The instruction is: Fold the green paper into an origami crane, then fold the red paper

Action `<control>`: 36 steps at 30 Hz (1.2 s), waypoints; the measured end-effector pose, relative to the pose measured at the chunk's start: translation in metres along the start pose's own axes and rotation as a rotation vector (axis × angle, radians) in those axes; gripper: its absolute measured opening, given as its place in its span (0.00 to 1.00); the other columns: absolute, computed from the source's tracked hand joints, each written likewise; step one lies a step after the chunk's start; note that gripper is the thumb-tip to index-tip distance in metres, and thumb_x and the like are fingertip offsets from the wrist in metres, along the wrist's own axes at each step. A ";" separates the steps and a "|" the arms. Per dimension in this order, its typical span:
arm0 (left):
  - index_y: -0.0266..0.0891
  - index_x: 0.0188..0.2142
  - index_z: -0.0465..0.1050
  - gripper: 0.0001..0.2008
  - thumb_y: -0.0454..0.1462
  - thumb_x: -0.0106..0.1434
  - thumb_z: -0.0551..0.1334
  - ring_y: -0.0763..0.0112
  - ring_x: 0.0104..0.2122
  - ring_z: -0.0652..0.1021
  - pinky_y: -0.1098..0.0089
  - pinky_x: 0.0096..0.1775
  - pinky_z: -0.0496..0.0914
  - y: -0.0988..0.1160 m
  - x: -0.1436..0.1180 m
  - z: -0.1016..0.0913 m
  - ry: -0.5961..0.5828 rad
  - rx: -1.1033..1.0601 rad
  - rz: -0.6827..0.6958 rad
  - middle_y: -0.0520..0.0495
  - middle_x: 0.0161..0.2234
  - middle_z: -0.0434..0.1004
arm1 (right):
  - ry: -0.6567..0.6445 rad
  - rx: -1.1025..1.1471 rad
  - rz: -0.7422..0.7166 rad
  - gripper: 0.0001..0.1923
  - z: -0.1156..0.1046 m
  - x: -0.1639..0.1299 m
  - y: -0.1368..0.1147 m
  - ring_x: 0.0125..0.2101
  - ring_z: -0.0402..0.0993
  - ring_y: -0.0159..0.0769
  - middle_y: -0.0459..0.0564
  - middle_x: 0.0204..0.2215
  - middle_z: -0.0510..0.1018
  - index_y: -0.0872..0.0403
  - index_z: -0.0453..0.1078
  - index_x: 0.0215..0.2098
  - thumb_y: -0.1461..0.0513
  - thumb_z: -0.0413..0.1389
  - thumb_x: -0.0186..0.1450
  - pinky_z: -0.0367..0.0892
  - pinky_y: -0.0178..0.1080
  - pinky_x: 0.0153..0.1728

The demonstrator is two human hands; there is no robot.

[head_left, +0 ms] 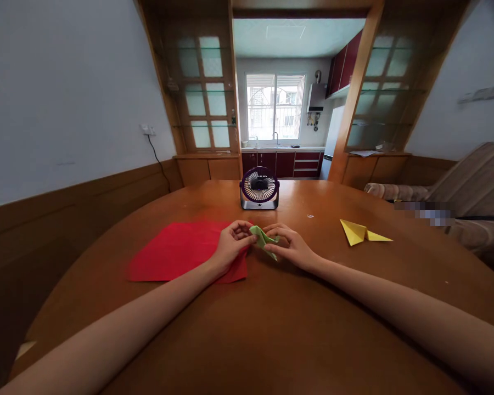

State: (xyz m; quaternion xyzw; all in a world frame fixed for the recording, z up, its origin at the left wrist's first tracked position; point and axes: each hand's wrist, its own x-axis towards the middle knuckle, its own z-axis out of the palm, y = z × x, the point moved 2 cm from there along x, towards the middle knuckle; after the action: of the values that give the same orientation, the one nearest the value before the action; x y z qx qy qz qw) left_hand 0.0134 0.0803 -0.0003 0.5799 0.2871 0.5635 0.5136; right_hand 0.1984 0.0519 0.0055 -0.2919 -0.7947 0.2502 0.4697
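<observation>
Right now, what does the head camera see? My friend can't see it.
Two hands, left hand and right hand, pinch a folded green paper over a wooden table. Red paper lies left, a yellow paper shape right, a small fan behind.

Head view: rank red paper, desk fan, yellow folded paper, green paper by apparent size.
1. red paper
2. desk fan
3. yellow folded paper, close to the fan, unsure
4. green paper, partly hidden by both hands

Two bare hands, left hand (233,241) and right hand (290,246), one folded green paper (264,240), one flat red paper sheet (181,251), one folded yellow paper (360,232), one small desk fan (259,188), one wooden table (271,318).
</observation>
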 end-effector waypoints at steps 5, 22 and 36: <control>0.38 0.31 0.69 0.19 0.39 0.42 0.74 0.73 0.30 0.75 0.72 0.35 0.70 0.003 -0.002 0.001 0.006 0.043 0.018 0.51 0.29 0.74 | 0.012 -0.045 -0.030 0.11 0.001 0.000 0.002 0.50 0.69 0.41 0.53 0.47 0.74 0.51 0.72 0.39 0.53 0.59 0.63 0.61 0.48 0.54; 0.40 0.36 0.65 0.21 0.40 0.47 0.73 0.71 0.28 0.76 0.71 0.34 0.68 0.015 -0.008 0.011 -0.081 0.061 0.024 0.52 0.29 0.77 | 0.152 0.052 0.078 0.12 0.002 -0.002 0.012 0.35 0.72 0.36 0.49 0.33 0.75 0.52 0.67 0.38 0.53 0.57 0.64 0.68 0.40 0.39; 0.36 0.39 0.76 0.21 0.41 0.46 0.74 0.67 0.33 0.78 0.67 0.37 0.72 0.003 0.001 0.000 -0.004 -0.004 -0.051 0.46 0.34 0.79 | -0.020 0.366 0.138 0.19 0.001 -0.001 0.015 0.43 0.72 0.36 0.50 0.44 0.76 0.51 0.70 0.49 0.59 0.63 0.59 0.66 0.42 0.47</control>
State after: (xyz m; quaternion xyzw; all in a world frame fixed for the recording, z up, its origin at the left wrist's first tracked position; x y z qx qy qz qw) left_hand 0.0127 0.0804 0.0026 0.5726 0.2998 0.5494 0.5296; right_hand 0.2011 0.0620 -0.0054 -0.2530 -0.7187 0.4251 0.4886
